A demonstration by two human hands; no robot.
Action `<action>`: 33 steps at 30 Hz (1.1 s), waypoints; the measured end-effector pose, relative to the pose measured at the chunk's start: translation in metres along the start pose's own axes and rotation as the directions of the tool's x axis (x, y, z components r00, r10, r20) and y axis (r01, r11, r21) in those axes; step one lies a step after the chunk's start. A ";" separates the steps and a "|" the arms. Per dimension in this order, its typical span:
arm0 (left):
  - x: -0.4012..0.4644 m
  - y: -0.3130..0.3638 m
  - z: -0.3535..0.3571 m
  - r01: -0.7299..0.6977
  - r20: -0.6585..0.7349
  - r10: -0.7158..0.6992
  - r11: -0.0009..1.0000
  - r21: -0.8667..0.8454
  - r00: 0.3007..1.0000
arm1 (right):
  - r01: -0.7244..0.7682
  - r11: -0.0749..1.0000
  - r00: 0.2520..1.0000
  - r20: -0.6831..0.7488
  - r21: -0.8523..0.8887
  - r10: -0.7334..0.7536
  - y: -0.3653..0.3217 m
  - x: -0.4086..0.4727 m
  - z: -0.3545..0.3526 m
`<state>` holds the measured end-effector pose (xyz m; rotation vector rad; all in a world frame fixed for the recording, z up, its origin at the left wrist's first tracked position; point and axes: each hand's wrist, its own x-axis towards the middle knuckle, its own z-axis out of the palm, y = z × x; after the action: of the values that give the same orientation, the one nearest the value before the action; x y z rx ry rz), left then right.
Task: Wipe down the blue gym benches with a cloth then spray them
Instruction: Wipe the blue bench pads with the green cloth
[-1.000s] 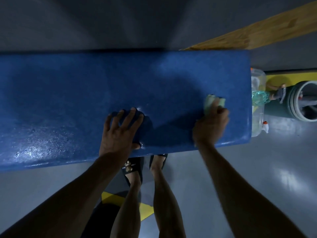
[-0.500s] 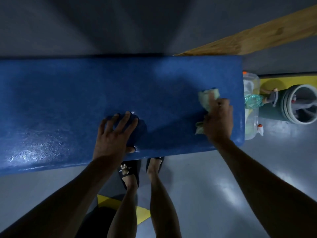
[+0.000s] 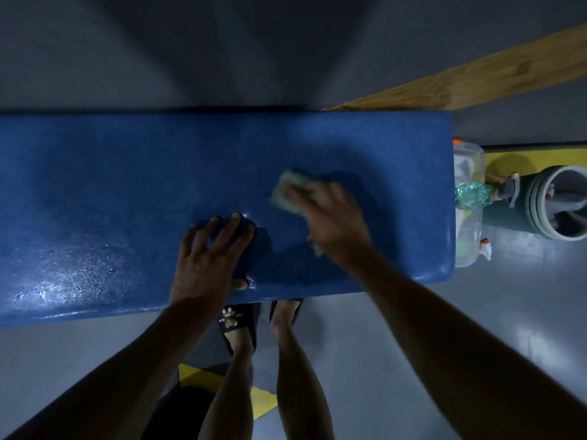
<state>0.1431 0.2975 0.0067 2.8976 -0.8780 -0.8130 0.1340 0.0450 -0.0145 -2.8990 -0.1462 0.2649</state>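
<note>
Nearest the camera, two bare legs stand on the grey floor, the feet in black slide sandals whose toes tuck under the near edge of the long blue padded gym bench. The bench's long axis runs left to right across the view, its rounded end pointing right, and its surface shines wet at the lower left. The left hand lies flat with spread, straight fingers, pressing a dark blue cloth onto the surface near the front edge. Just to its right and slightly farther in, the right hand grips a pale green crumpled cloth against the surface; that cloth is blurred, and one corner of it shows below the palm. Past the bench's right end stand a clear plastic container and a rolled dark green mat on the floor. Farthest off, a slanted wooden plank runs up towards the right.
</note>
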 end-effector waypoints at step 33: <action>0.043 -0.026 -0.025 0.012 -0.139 -0.008 0.999 0.030 0.990 | -0.476 0.872 0.856 -0.169 0.114 0.489 0.006 0.104 -0.011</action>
<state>0.1989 0.2936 0.0038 2.9440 -0.8702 -0.5937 0.2383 0.0491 -0.0226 -2.8231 0.6232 0.0623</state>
